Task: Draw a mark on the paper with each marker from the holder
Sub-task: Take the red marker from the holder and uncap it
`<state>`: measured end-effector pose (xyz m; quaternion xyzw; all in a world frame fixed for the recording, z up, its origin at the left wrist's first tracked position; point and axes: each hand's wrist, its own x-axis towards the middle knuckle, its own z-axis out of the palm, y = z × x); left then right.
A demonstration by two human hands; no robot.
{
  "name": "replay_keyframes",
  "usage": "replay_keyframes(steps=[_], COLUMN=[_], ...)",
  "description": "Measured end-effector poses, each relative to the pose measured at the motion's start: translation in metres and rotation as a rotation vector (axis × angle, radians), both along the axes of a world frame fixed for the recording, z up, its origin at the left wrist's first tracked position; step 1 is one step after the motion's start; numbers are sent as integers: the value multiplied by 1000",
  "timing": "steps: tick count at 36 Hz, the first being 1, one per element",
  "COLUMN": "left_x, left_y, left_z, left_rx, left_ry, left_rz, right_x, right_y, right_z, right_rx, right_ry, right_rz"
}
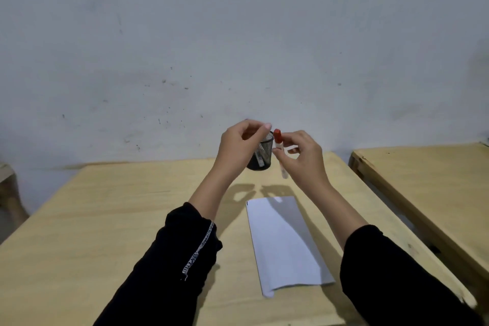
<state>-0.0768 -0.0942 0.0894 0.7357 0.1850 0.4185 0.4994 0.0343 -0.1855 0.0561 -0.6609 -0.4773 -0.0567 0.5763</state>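
The marker (280, 152) with the red cap is up in the air above the far part of the worktop (119, 209), held upright in the right hand (301, 156), cap at the top, just beside the black mesh holder (262, 153). The fingers (277, 151) of that hand are pinched on the pale barrel a little below the cap. The left hand (239, 144) hangs in front of the holder with its fingers curled close together; whether they grip anything I cannot tell from here.

I'd judge the marker light and stiff, a smooth plastic tube that could slip if pinched only at its end. The sensible hold is mid-barrel with one hand, the other taking the cap, which likely needs a firm straight pull. The tip is probably soft felt, so light pressure should do.

The paper (285, 243) lies flat nearer the person, well apart from the holder, thin and liable to slide under a stroke. A short dark mark shows at its far left corner. Something pale, perhaps another marker, stands inside the holder. Any print on the barrels is too blurred to read.
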Motion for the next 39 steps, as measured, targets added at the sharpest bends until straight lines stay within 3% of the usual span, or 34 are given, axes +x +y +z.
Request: replay_keyframes(steps=[7,11,21,30,39], left_x=[-14,-21,-46,-41,-37], left_y=[-24,-28,-18,-21,-15], left_z=[-9,-12,-27,-51,-52], left_rx=[113,124,-104,-408,-326], left_ry=[111,82,-190,-283,-147], left_rz=[-2,19,76,-21,-6], right_x=[-16,-18,-8,-27,-40], right_y=[-16,-24,-50,-36,-16], right_z=[-10,-10,-4,-15,-21], right_rx=[-100,-136,-127,352,267], right_ry=[-114,-95,426,1204,1074], right_rz=[0,24,323,492,518])
